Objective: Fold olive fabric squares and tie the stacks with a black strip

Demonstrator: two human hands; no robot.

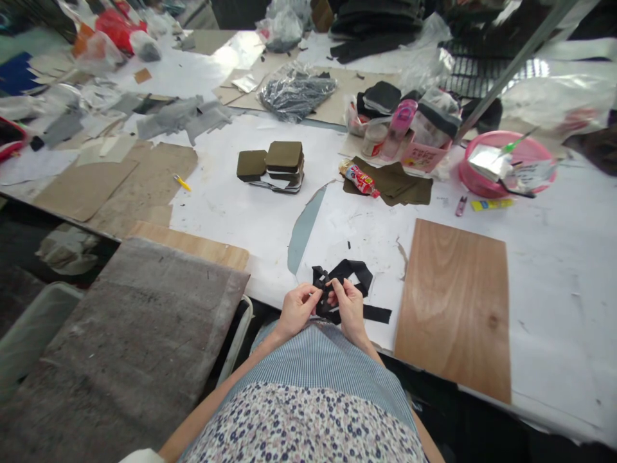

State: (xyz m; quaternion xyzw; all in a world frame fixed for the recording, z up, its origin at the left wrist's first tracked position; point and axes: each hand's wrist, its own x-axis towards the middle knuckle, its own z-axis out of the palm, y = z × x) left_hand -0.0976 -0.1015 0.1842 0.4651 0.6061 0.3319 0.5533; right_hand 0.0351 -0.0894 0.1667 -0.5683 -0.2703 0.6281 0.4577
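Pinched fingertips make the grip: the left hand (pixel 299 310) and the right hand (pixel 351 307) each press thumb to finger on a black strip (pixel 355 265), almost meeting over its bunched part. Exactly what sits between the tips is too small to tell, and so is whether the two hands touch.

Since the strip is looped and folded, it has no single long axis. A wide loop lies beyond the right hand and off to its right. A flat tail comes out from under that hand and points right, roughly along the near edge of the surface (pixel 231 212). Only a short bunched part shows by the left hand. As I judge it, this is the relation that counts: most of the slack lies on the right hand's side, and that hand is nearer both loop and tail.

Just past the loop, a small black scrap (pixel 349 245) lies apart from the strip. To the right, near the tail but clear of it, is a wooden board (pixel 456 308), its length running away from the person. Farther out, well apart from the hands, are stacked olive pieces (pixel 284 157) ahead and to the left, and a red tube (pixel 359 178) resting on olive sheets (pixel 402 184) ahead and to the right.
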